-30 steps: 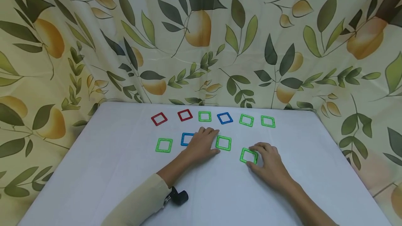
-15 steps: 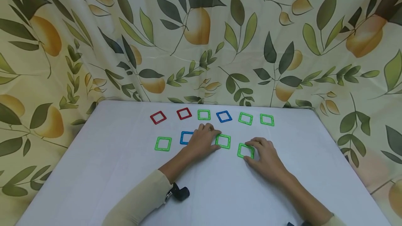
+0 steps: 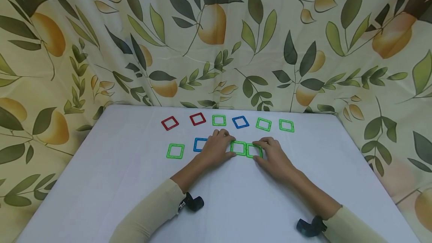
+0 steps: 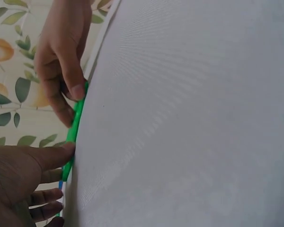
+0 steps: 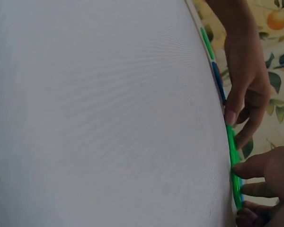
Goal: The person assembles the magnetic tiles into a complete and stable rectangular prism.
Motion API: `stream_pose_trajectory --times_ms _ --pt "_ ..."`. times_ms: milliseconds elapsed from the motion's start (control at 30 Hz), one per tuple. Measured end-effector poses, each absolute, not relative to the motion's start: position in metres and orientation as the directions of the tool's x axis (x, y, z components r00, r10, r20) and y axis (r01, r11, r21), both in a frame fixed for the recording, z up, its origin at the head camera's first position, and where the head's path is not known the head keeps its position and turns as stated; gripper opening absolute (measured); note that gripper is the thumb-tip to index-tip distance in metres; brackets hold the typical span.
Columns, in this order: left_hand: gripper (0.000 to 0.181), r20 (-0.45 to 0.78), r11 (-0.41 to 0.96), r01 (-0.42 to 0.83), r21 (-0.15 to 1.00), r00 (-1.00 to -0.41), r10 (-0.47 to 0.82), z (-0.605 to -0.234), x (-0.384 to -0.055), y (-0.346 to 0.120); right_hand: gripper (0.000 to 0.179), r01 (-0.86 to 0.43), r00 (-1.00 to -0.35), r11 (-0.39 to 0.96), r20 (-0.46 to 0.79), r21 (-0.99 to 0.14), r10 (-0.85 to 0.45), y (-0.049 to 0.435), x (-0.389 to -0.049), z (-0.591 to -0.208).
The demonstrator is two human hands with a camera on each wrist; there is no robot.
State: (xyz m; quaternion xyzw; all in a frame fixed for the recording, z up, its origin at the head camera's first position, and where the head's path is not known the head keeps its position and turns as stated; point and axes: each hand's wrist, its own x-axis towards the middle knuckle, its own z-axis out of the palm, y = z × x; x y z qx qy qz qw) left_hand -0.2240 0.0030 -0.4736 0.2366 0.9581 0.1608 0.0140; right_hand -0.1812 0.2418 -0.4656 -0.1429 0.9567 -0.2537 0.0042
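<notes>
In the head view, two green square magnetic tiles with open centres lie side by side on the white table. My left hand (image 3: 216, 149) holds the left green tile (image 3: 239, 154) at its left side, thumb on the near corner and fingers on the far one. From the other side, my right hand (image 3: 275, 157) pinches the right green tile (image 3: 247, 150) between thumb and fingers. The two tiles meet edge to edge. Part of a blue square tile (image 3: 195, 144) is hidden behind my left hand. Both wrist views show the held tiles edge-on, low along the tabletop.
Another green tile (image 3: 174, 157) lies left of the blue one. A back row has two red tiles, the leftmost red tile (image 3: 167, 119) among them, a blue tile (image 3: 239, 117) and several green ones. A fruit-patterned curtain (image 3: 216, 66) hangs behind the white table (image 3: 135, 168).
My right hand has slid its green tile left and away from me, up against the tile at my left hand. The left hand has stayed nearly in place and now holds that tile.
</notes>
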Motion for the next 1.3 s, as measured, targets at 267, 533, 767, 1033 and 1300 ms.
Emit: stream_pose_trajectory --times_ms 267,533,767,1033,1300 --pt "0.059 0.026 0.854 0.422 0.305 -0.9 0.436 -0.468 -0.229 0.003 0.049 -0.297 -0.95 0.818 0.068 -0.493 -0.304 0.234 -0.195 -0.463" --pt "0.057 0.001 0.868 0.375 0.327 -0.918 0.397 -0.465 -0.237 -0.002 0.049 -0.311 -0.946 0.814 0.075 -0.49 -0.317 0.226 -0.212 -0.467" --pt "0.057 0.004 0.879 0.364 0.308 -0.924 0.381 -0.465 -0.24 -0.004 0.048 -0.336 -0.938 0.8 0.096 -0.497 -0.334 0.222 -0.218 -0.468" --pt "0.058 0.019 0.898 0.343 0.277 -0.936 0.351 -0.468 -0.243 -0.005 0.048 -0.358 -0.929 0.776 0.11 -0.519 -0.354 0.223 -0.222 -0.474" --pt "0.058 0.03 0.903 0.338 0.264 -0.939 0.342 -0.472 -0.248 -0.009 0.046 -0.409 -0.909 0.694 0.201 -0.592 -0.364 0.226 -0.23 -0.486"
